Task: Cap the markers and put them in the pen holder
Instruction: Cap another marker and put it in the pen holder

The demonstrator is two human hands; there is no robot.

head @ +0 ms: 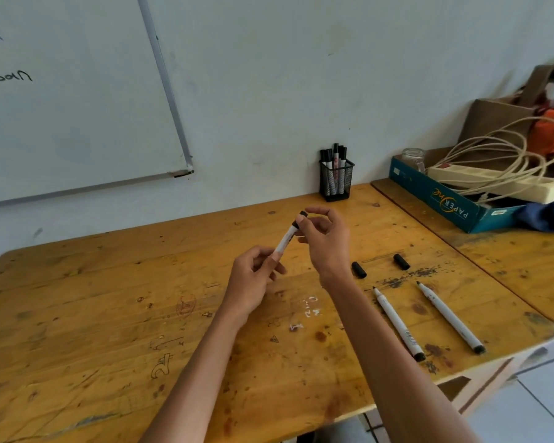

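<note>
Mid-frame, your left hand (253, 276) grips the marker (285, 241) barrel while your right hand (323, 238) pinches the cap (302, 215) on top. Push straight till it feels seated, then drop it in the holder (336, 180), upper center.

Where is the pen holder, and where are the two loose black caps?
pen holder (336, 183), head view, front mesh wall.
left cap (359, 270), head view, middle of its side.
right cap (401, 261), head view, middle of its side.

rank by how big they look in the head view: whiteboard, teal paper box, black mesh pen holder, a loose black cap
1. White wall-mounted whiteboard
2. Teal cardboard paper box
3. Black wire-mesh pen holder
4. Loose black plastic marker cap, though it lies nearer the camera than the holder.
</note>
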